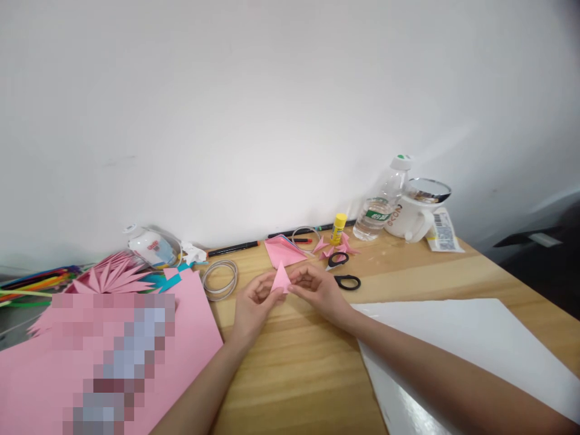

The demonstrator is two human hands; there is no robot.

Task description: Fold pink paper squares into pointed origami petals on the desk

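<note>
Between both hands is a small folded pink paper point(281, 279), pointed at the top. My left hand point(255, 302) pinches its lower left side with thumb and fingers. On the opposite side, my right hand point(319, 293) grips the lower right edge. Just behind them lies a stack of pink paper squares point(284, 251). Black-handled scissors point(348, 282) rest right of my right hand, their blades partly hidden by it. Several small folded pink pieces point(345, 244) surround a yellow glue stick point(338, 228) standing upright.
A water bottle point(379, 205) and a white mug point(408, 217) stand at the back right. White board point(453, 338) covers the right front. Pink sheets point(194, 326) and a pleated pink paper shape point(113, 277) lie left. A tape roll point(220, 281) and marker point(233, 248) sit near the wall.
</note>
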